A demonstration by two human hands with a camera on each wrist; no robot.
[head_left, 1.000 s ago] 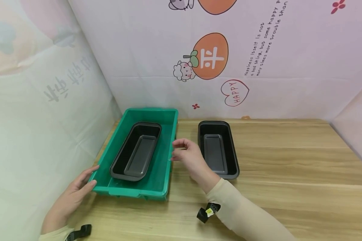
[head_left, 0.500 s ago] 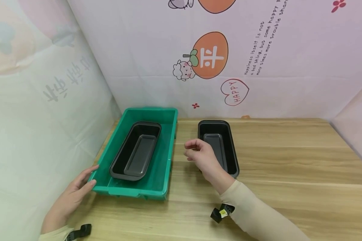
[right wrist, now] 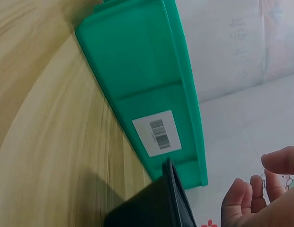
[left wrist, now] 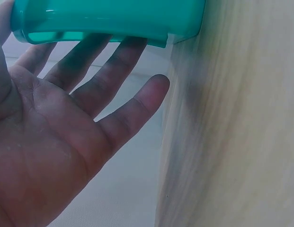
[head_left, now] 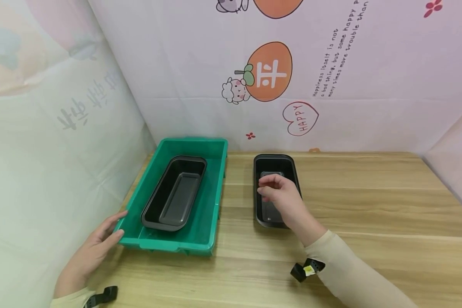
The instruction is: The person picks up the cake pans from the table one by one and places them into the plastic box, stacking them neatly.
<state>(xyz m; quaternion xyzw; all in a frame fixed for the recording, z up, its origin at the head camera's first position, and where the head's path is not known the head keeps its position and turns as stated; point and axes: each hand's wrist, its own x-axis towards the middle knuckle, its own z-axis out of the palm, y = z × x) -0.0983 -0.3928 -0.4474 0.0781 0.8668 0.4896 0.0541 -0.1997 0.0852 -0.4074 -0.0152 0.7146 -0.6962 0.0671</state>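
Note:
My left hand (head_left: 90, 252) holds the near-left corner of a green plastic tray (head_left: 205, 209). In the left wrist view its fingers (left wrist: 106, 82) reach under the rim, spread apart, and the little finger stands free. A dark loaf pan (head_left: 180, 199) lies inside the tray, slightly slanted. To the right, a second dark loaf pan (head_left: 263, 216) stands on the table. Over it hovers my right hand (head_left: 286, 201), fingers loosely bent and holding nothing; it hides part of that pan. The right wrist view shows the hand (right wrist: 270, 203) apart from the pan's rim (right wrist: 175, 194).
Both pans and the tray stand on a wood-grain table (head_left: 369, 201). A white printed sheet (head_left: 192, 77) rises behind the table, and another sheet (head_left: 61, 162) closes in the left side by the tray. The tray's side carries a barcode label (right wrist: 157, 133).
My right hand has moved right from the tray's right edge to above the second loaf pan. My left hand, the tray and both pans stay where they were.

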